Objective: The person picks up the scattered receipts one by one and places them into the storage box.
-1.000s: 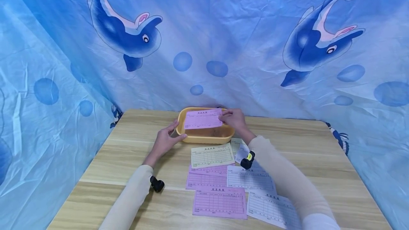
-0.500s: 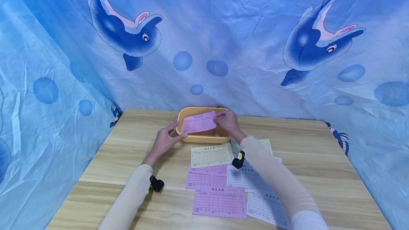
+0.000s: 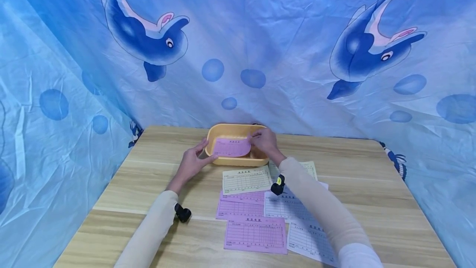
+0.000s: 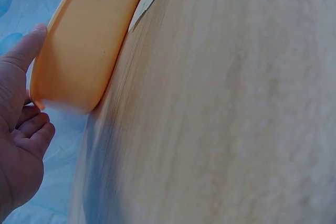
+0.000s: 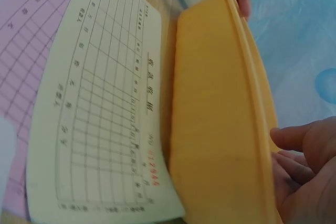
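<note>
A yellow plastic basin [image 3: 238, 162] stands near the table's back edge. My left hand [image 3: 191, 162] grips its left end, the thumb at the front rim and the fingers around the side; in the left wrist view this hand [image 4: 21, 145] reaches the basin's wall [image 4: 89, 40]. Low inside the basin lies a pink receipt slip [image 3: 231, 147], its right end pinched by my right hand [image 3: 265, 140]. The right wrist view has the right hand [image 5: 310, 166] reaching behind the basin's rim, which hides the slip there.
In front of the basin lies a pale green receipt slip [image 3: 246, 180], partly over pink ones. Nearer are another pink slip [image 3: 256, 235] and pale bluish slips [image 3: 310, 241], some under the right sleeve. A blue dolphin curtain [image 3: 297, 111] hangs behind the table.
My right hand has moved left and lowered the pink slip from above the basin down into it. The left hand has stayed at the basin's left end.
</note>
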`<state>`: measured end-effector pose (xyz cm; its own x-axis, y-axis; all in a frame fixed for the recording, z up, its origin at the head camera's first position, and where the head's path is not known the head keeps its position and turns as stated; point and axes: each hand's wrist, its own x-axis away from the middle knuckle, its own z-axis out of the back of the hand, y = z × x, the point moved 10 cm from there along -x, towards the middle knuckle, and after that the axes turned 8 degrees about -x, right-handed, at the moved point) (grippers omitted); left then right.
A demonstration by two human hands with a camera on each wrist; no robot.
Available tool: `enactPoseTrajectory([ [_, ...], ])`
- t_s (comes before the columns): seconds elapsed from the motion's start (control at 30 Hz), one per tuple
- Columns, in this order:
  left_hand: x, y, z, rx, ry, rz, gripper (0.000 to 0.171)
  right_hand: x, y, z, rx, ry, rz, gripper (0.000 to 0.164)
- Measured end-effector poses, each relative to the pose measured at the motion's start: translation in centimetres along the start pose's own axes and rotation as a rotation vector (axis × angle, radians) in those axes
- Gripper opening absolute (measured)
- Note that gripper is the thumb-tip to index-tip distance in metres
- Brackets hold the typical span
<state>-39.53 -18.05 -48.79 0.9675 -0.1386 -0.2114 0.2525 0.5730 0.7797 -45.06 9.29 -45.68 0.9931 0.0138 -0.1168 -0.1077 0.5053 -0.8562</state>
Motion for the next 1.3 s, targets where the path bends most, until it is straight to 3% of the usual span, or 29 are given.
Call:
enactPoseTrajectory([
  [0.17, 0.0, 0.0, 0.0, 0.008, -0.001, 0.003, 0.085, 0.2, -1.1, 1.1, 0.021, -0.019, 0.034, 0.023],
  [0.33, 0.0, -0.2, -0.1, 0.012, -0.003, 0.019, 0.085, 0.8, -3.4, 2.9, -0.033, -0.086, 0.116, 0.026],
  [0.5, 0.0, -0.2, 0.0, 0.002, 0.001, 0.022, 0.086, 2.0, -5.1, 5.3, -0.084, -0.134, 0.192, 0.035],
  [0.63, 0.0, -0.2, 0.1, 0.002, -0.001, 0.026, 0.084, 3.4, -5.4, 7.8, -0.111, -0.11, 0.247, 0.041],
  [0.97, -0.1, -0.1, 0.0, -0.004, -0.006, 0.016, 0.084, 7.4, -3.0, 13.1, -0.1, -0.009, 0.307, 0.042],
  [1.3, -0.1, -0.2, -0.2, -0.005, -0.011, 0.016, 0.086, 11.8, 2.9, 16.8, -0.006, 0.067, 0.202, 0.046],
])
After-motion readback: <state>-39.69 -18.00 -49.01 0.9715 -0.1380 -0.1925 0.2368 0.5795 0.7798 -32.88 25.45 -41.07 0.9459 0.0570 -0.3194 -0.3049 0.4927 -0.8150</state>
